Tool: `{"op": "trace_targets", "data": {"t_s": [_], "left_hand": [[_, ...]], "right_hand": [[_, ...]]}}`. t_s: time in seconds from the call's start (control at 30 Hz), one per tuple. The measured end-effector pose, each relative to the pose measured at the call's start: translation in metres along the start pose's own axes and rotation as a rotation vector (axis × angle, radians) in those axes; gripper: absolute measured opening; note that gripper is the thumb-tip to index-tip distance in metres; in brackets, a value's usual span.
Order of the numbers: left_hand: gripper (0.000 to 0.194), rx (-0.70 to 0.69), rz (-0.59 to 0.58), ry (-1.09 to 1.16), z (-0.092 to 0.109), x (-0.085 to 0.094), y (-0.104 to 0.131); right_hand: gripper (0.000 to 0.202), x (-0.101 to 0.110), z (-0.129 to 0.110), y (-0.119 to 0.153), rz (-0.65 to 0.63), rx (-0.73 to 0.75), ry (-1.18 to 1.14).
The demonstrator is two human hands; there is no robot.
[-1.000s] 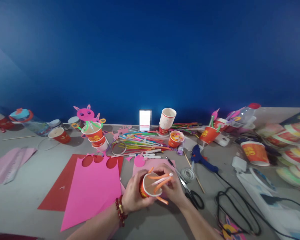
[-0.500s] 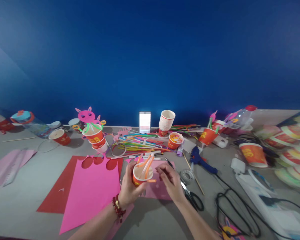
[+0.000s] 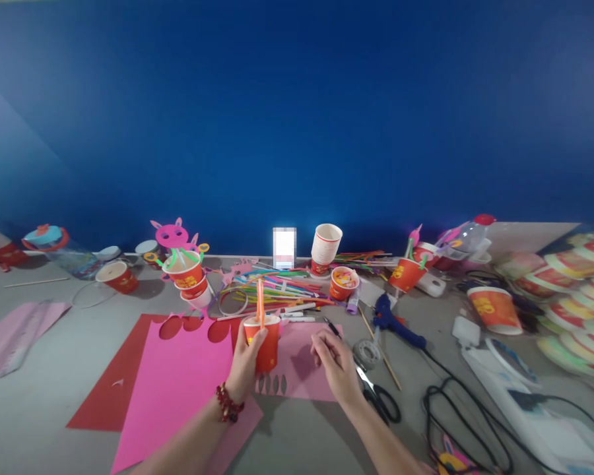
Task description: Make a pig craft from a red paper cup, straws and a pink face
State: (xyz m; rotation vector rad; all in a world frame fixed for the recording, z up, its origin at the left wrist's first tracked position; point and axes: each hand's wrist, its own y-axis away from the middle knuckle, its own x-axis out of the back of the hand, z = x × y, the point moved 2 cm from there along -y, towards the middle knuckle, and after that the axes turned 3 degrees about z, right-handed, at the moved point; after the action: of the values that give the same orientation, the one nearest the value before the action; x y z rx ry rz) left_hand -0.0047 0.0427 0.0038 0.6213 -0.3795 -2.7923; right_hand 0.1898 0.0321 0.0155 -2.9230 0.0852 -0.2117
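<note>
My left hand (image 3: 247,359) is wrapped round a red paper cup (image 3: 267,349) with a white rim, held upright over the table. Thin orange strips (image 3: 260,303) stand up out of the cup. To the right of the cup, and apart from it, is my right hand (image 3: 332,356). Its fingers are curled in towards the thumb, and whatever may be between them is hidden. Below both hands lies a light pink sheet (image 3: 304,369) with several leaf-shaped holes cut in it. Bright pink paper (image 3: 178,389) lies to the left, over a red sheet (image 3: 99,396).
Black-handled scissors (image 3: 383,399), a roll of clear tape (image 3: 367,354) and a blue glue gun (image 3: 398,323) lie to the right, with a looping black cord. Stacked cups (image 3: 327,244), colourful pipe cleaners (image 3: 277,284) and a decorated cup (image 3: 183,270) stand or lie behind.
My left hand has turned the cup from tilted towards me to upright and lowered it slightly to the left. The orange strips now point up. My right hand stays beside it, fingers still curled.
</note>
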Motion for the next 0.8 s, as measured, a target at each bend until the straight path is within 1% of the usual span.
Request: {"op": "trace_targets", "data": {"t_s": [0.13,0.3,0.4,0.53,0.67,0.8], "left_hand": [[0.062,0.02,-0.022,0.057,0.005,0.001,-0.001],[0.058,0.032,-0.047,0.123,0.004,0.001,0.0],[0.055,0.018,-0.066,0.11,0.003,-0.001,0.003],[0.05,-0.022,-0.124,0.091,0.004,-0.004,0.009],[0.052,-0.01,-0.158,0.053,0.004,-0.007,0.017],[0.054,-0.006,-0.19,0.042,0.003,-0.009,0.021]], "right_hand": [[0.041,-0.002,0.003,0.001,-0.017,-0.005,-0.001],[0.041,-0.003,0.004,0.001,-0.013,-0.01,-0.025],[0.042,-0.005,0.003,0.002,-0.017,-0.035,-0.059],[0.042,-0.009,0.003,0.006,-0.009,-0.059,-0.101],[0.041,-0.013,0.002,0.008,-0.011,-0.065,-0.134],[0.04,-0.014,-0.005,0.01,-0.018,-0.034,-0.133]]}}
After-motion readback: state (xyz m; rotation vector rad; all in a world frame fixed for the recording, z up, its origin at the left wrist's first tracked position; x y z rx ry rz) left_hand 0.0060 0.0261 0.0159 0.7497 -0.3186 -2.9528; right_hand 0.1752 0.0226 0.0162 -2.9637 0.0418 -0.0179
